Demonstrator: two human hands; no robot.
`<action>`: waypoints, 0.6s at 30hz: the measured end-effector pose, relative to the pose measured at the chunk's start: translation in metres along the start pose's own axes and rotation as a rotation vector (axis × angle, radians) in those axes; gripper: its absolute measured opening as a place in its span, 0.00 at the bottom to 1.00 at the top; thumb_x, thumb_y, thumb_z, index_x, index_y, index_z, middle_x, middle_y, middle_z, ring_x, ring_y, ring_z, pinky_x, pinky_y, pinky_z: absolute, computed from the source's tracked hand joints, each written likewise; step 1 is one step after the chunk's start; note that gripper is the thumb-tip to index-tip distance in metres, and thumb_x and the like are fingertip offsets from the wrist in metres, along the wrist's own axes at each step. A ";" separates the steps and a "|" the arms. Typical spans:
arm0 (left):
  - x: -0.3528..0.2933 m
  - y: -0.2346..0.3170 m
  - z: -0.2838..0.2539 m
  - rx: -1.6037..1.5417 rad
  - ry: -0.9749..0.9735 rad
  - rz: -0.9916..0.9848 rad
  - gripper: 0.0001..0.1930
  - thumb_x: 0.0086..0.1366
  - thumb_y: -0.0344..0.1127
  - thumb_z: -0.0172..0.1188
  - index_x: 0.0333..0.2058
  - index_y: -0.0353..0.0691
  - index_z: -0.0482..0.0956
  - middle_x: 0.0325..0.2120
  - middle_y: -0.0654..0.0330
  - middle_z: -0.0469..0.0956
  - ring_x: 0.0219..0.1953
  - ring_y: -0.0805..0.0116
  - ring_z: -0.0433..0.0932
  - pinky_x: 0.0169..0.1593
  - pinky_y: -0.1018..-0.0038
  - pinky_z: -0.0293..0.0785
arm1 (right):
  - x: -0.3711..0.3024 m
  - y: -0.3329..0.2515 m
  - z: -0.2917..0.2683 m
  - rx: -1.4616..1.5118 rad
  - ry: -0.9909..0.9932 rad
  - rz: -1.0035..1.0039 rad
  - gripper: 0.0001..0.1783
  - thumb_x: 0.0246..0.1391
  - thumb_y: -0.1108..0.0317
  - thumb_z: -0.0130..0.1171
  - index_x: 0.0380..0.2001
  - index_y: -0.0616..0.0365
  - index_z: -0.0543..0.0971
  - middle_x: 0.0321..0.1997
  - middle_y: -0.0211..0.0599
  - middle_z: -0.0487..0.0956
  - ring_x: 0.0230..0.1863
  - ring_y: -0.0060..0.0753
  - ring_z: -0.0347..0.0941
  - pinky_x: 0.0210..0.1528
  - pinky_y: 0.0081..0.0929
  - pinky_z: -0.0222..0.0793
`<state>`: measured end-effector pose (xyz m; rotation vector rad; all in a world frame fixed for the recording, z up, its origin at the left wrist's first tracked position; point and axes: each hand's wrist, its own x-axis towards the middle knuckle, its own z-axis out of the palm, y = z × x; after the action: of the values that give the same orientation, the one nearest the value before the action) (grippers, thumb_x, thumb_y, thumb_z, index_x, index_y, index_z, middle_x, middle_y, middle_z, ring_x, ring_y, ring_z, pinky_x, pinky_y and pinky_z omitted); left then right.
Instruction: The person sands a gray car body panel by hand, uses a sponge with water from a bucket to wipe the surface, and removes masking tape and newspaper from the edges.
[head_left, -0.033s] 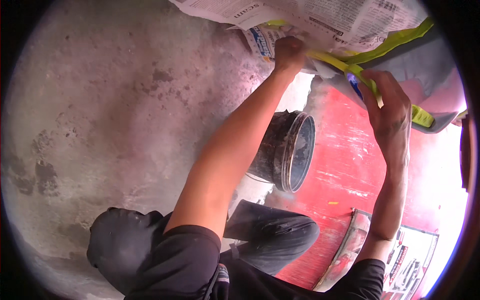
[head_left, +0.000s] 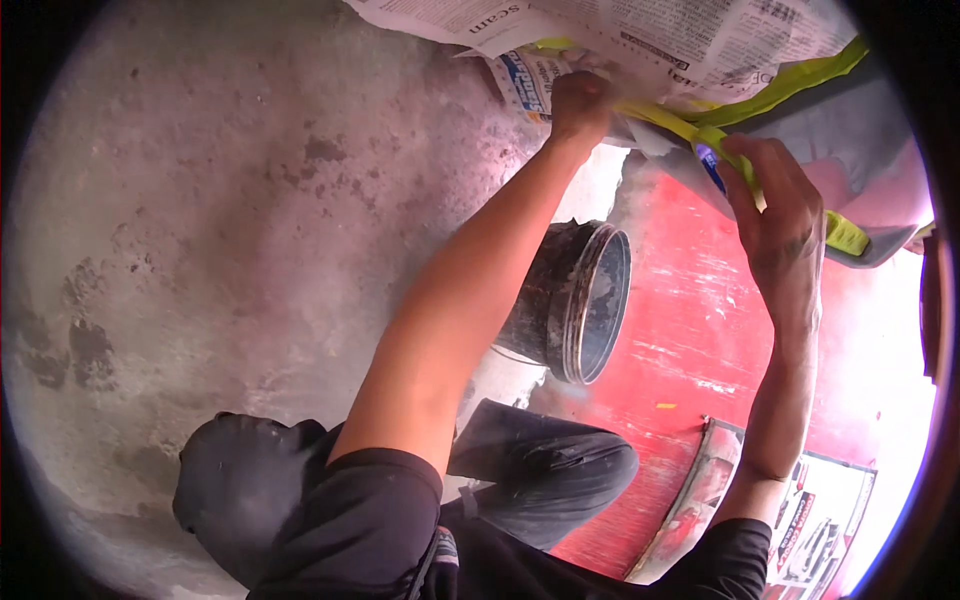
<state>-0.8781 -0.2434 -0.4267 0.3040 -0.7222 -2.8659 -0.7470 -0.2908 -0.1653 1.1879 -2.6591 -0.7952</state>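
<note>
Sheets of newspaper (head_left: pixel 640 45) cover much of a grey, curved panel (head_left: pixel 890 130) at the top right. Yellow-green masking tape (head_left: pixel 800 78) runs along the paper's edge. My right hand (head_left: pixel 785 205) holds the tape roll (head_left: pixel 708 165), whose blue inside shows beside the thumb. A length of tape stretches from the roll to my left hand (head_left: pixel 580 105). That hand is closed at the newspaper's lower edge, and its fingertips are hidden, so what it grips cannot be made out. Another piece of tape (head_left: pixel 846 233) sits on the panel, right of my right hand.
A dirty black bucket (head_left: pixel 575 300) lies or stands below my left forearm, its open mouth facing right. Beyond it is a scratched red surface (head_left: pixel 670 300). Stained concrete (head_left: pixel 220 220) fills the left. A worn curved piece (head_left: pixel 690 495) and a printed sheet (head_left: pixel 825 520) are at the lower right.
</note>
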 end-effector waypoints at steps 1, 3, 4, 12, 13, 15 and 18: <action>0.001 -0.001 0.002 -0.026 -0.013 -0.001 0.07 0.61 0.30 0.69 0.37 0.33 0.87 0.33 0.56 0.85 0.36 0.68 0.80 0.43 0.69 0.75 | 0.002 0.001 0.001 -0.027 0.001 -0.020 0.11 0.59 0.74 0.66 0.45 0.60 0.81 0.39 0.46 0.83 0.36 0.53 0.81 0.35 0.42 0.75; 0.001 -0.004 0.002 0.011 -0.010 -0.040 0.08 0.61 0.30 0.69 0.37 0.33 0.87 0.33 0.56 0.85 0.36 0.67 0.80 0.43 0.69 0.75 | 0.003 0.004 0.004 -0.063 0.002 -0.048 0.11 0.58 0.74 0.66 0.45 0.59 0.81 0.39 0.44 0.83 0.35 0.52 0.81 0.34 0.43 0.75; 0.001 -0.006 0.002 0.030 -0.008 -0.057 0.08 0.61 0.30 0.69 0.37 0.33 0.87 0.32 0.56 0.85 0.35 0.67 0.80 0.43 0.69 0.75 | 0.003 0.005 0.005 -0.072 0.004 -0.058 0.11 0.58 0.74 0.67 0.45 0.59 0.81 0.38 0.43 0.83 0.34 0.51 0.81 0.33 0.43 0.74; 0.010 -0.012 0.011 -0.006 0.044 -0.014 0.08 0.58 0.29 0.70 0.36 0.32 0.87 0.32 0.57 0.85 0.35 0.68 0.81 0.44 0.70 0.76 | 0.008 0.000 0.012 -0.162 0.036 -0.113 0.10 0.58 0.73 0.67 0.43 0.56 0.80 0.38 0.39 0.82 0.32 0.51 0.80 0.31 0.44 0.73; 0.011 -0.014 0.011 -0.053 0.053 -0.030 0.08 0.58 0.29 0.71 0.36 0.32 0.87 0.32 0.56 0.85 0.35 0.68 0.81 0.44 0.70 0.76 | 0.010 0.000 0.013 -0.173 0.033 -0.110 0.10 0.58 0.72 0.67 0.42 0.56 0.80 0.37 0.39 0.81 0.32 0.51 0.80 0.31 0.44 0.73; 0.015 -0.017 0.011 0.008 0.053 0.008 0.08 0.58 0.29 0.70 0.36 0.31 0.87 0.33 0.56 0.86 0.35 0.68 0.81 0.44 0.70 0.77 | 0.012 -0.003 0.015 -0.187 0.033 -0.105 0.09 0.58 0.72 0.67 0.42 0.55 0.79 0.36 0.39 0.80 0.31 0.51 0.80 0.30 0.44 0.73; 0.018 -0.023 0.011 -0.004 0.073 0.023 0.08 0.58 0.28 0.70 0.35 0.31 0.87 0.32 0.56 0.86 0.35 0.67 0.82 0.43 0.70 0.77 | 0.015 -0.006 0.020 -0.191 0.030 -0.103 0.09 0.58 0.71 0.66 0.41 0.54 0.79 0.36 0.38 0.80 0.31 0.51 0.80 0.30 0.45 0.74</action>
<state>-0.9003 -0.2221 -0.4312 0.3945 -0.7024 -2.8183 -0.7596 -0.2972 -0.1867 1.2833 -2.4500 -1.0126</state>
